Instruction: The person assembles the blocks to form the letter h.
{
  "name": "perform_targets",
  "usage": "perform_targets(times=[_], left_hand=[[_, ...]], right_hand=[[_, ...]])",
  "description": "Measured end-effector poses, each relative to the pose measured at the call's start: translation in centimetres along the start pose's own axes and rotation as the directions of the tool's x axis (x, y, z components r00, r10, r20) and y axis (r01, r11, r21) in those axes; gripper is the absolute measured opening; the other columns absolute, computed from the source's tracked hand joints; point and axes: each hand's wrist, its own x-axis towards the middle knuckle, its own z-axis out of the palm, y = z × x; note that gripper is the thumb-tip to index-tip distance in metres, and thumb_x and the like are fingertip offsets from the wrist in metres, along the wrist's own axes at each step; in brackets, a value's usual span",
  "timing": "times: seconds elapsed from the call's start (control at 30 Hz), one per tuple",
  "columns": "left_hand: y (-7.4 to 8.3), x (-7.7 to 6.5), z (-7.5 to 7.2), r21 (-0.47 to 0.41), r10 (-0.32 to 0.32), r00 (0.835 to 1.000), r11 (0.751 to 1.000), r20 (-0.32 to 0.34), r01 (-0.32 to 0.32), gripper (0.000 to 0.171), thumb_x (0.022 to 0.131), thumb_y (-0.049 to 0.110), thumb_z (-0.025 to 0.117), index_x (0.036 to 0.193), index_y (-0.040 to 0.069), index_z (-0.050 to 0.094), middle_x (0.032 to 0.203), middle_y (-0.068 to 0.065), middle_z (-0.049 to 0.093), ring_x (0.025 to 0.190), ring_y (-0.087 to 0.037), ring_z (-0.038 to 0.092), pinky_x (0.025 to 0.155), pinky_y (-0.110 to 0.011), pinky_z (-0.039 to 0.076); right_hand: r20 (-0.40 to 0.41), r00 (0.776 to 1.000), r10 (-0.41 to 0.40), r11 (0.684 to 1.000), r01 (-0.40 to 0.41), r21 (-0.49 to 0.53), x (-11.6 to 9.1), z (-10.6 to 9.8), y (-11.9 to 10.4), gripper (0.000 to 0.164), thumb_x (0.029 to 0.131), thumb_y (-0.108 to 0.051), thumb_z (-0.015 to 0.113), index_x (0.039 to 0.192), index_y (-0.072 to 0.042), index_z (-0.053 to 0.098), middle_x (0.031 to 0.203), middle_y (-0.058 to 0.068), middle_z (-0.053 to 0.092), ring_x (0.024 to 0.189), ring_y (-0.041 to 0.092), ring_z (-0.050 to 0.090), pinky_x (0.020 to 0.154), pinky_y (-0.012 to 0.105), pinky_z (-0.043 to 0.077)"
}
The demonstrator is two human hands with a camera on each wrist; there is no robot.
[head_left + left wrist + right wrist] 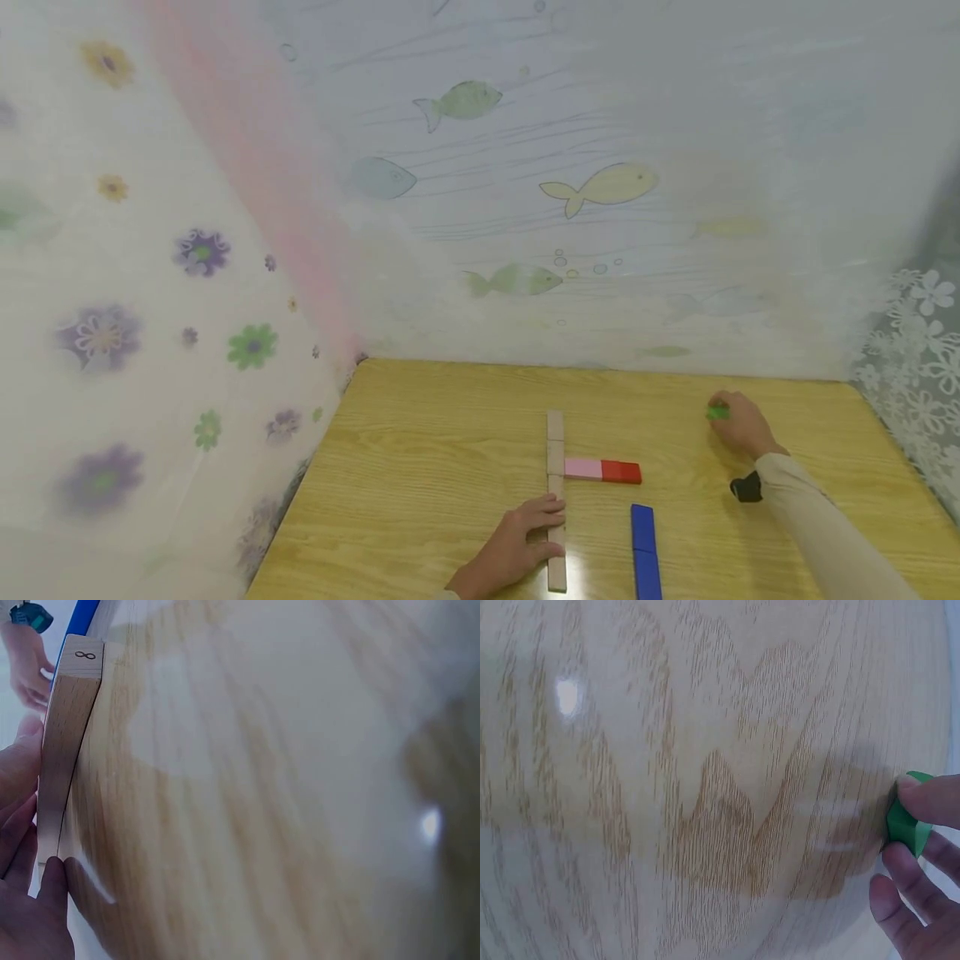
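Observation:
A straight row of plain wooden blocks lies on the table, running away from me. My left hand rests at the near part of this row, its fingertips and thumb touching the blocks. One wooden block in the left wrist view carries a dark 8 on its end. Off to the right, my right hand pinches a small green block between thumb and fingers, close over the tabletop. Much of the green block is hidden by the fingers.
A pink block and red blocks extend rightward from the wooden row. Two blue blocks lie end to end nearer me. The wood-grain table meets a fish-patterned curtain at the back and a flowered one on the left.

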Motion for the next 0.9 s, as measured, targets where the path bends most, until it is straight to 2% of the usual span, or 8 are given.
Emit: perform_targets(times=[0.23, 0.5, 0.6, 0.77, 0.9], left_hand=[[0.0, 0.0, 0.0, -0.009, -0.010, 1.000, 1.000, 0.000, 0.010, 0.043, 0.087, 0.028, 0.066, 0.121, 0.002, 0.063, 0.135, -0.004, 0.054, 0.130, -0.021, 0.043, 0.105, -0.036, 0.038], [0.2, 0.1, -0.1, -0.034, -0.025, 1.000, 0.999, 0.007, 0.025, 0.043, 0.088, 0.029, 0.066, 0.122, 0.002, 0.063, 0.135, -0.004, 0.054, 0.131, -0.022, 0.043, 0.106, -0.036, 0.038], [0.2, 0.1, -0.1, -0.036, -0.026, 1.000, 0.999, 0.013, 0.026, 0.044, 0.088, 0.030, 0.065, 0.122, 0.002, 0.062, 0.135, -0.004, 0.053, 0.131, -0.022, 0.042, 0.106, -0.036, 0.038], [0.2, 0.0, -0.1, -0.032, -0.020, 1.000, 0.999, 0.013, 0.020, 0.044, 0.088, 0.029, 0.065, 0.122, 0.002, 0.062, 0.136, -0.004, 0.053, 0.131, -0.021, 0.042, 0.106, -0.036, 0.038], [0.2, 0.0, -0.1, -0.026, -0.010, 1.000, 1.000, 0.008, 0.010, 0.043, 0.088, 0.029, 0.065, 0.122, 0.002, 0.062, 0.135, -0.004, 0.053, 0.131, -0.021, 0.043, 0.105, -0.035, 0.038]], right_hand=[[-0.024, 1.000, -0.010, 0.999, 0.011, 0.043, -0.8, -0.1, 0.1, 0.028, 0.075, 0.002, 0.067, 0.099, 0.013, 0.058, 0.099, 0.033, 0.058, 0.090, 0.047, 0.055, 0.075, 0.058, 0.046], [-0.056, 0.998, -0.030, 0.995, 0.035, 0.098, -1.6, -0.3, -0.5, 0.026, 0.077, 0.004, 0.069, 0.099, 0.012, 0.059, 0.100, 0.031, 0.059, 0.089, 0.045, 0.056, 0.075, 0.056, 0.047], [-0.057, 0.998, -0.024, 0.994, 0.030, 0.108, -1.8, -0.4, -0.9, 0.026, 0.077, 0.003, 0.070, 0.100, 0.011, 0.060, 0.100, 0.030, 0.060, 0.085, 0.040, 0.057, 0.071, 0.049, 0.049], [-0.032, 0.999, -0.012, 0.990, 0.016, 0.140, -2.3, -0.8, -1.9, 0.027, 0.079, 0.003, 0.069, 0.102, 0.011, 0.059, 0.101, 0.030, 0.059, 0.075, 0.030, 0.058, 0.058, 0.033, 0.049], [-0.024, 1.000, -0.016, 0.986, 0.020, 0.166, -2.7, -0.9, -2.6, 0.028, 0.079, 0.004, 0.069, 0.104, 0.011, 0.060, 0.102, 0.029, 0.059, 0.071, 0.023, 0.057, 0.053, 0.026, 0.047]])
